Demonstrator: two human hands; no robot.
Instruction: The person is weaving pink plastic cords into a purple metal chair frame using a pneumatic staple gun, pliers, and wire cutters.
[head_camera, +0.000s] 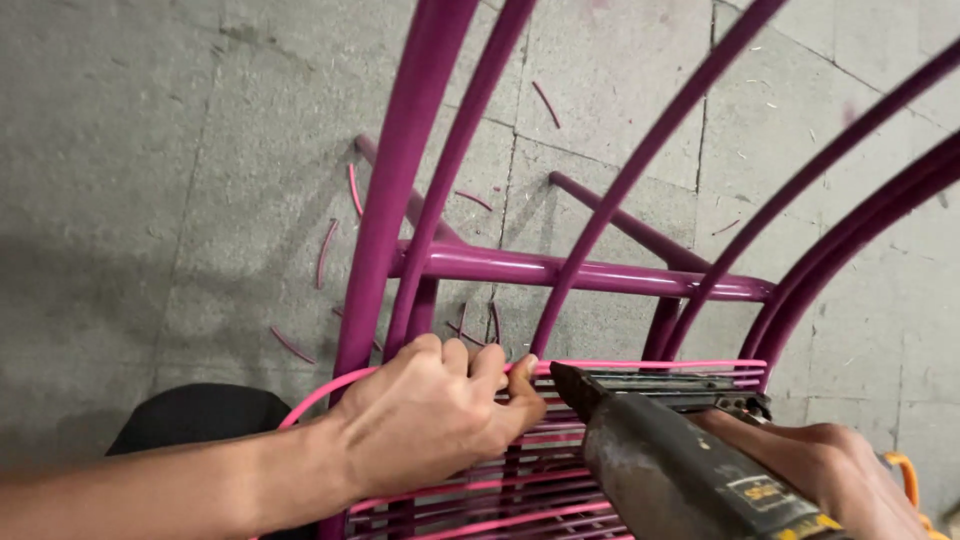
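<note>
Head view shows the left hand (440, 415) pinching a pink cord (640, 365) against the purple frame (560, 268), while the right hand (840, 470) is wrapped around a staple gun (670, 460).

My one camera sits on my head and looks steeply down, close over my hands. My left hand (440, 415) fills the lower middle and my right hand (830, 470) the lower right corner. Beyond my knuckles the view faces forward through the purple frame (560, 268) to the stone floor (120, 180) farther off.
</note>
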